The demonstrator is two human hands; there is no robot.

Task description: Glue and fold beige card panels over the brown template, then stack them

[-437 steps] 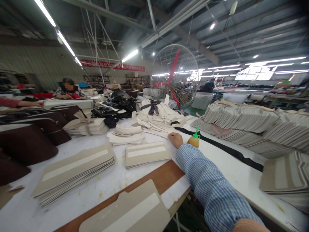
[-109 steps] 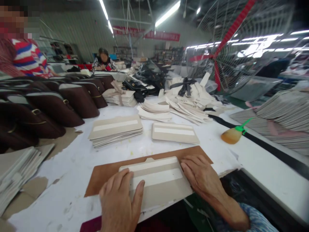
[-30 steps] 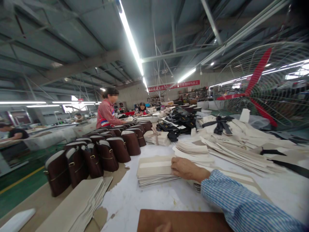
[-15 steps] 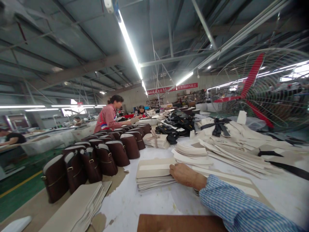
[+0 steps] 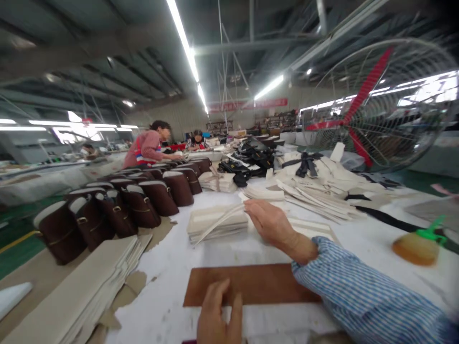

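Note:
My right hand, in a blue checked sleeve, pinches the edge of a thin beige panel. That panel is bent up at an angle off a stack of similar beige panels. In front of me a long brown leather-like strip lies flat on the white-covered table. My left hand rests at the strip's near edge, fingers apart and touching its left part. The strip's right end is hidden behind my right sleeve.
Rows of brown bags stand at left, behind long beige sheets. Black pieces and beige piles lie further back. At right are a green-topped bottle of amber liquid and a large fan. A co-worker stands beyond the bags.
My right hand has lifted the top beige panel off its stack. My left hand has come into view on the brown strip. The view has tilted down and turned slightly right.

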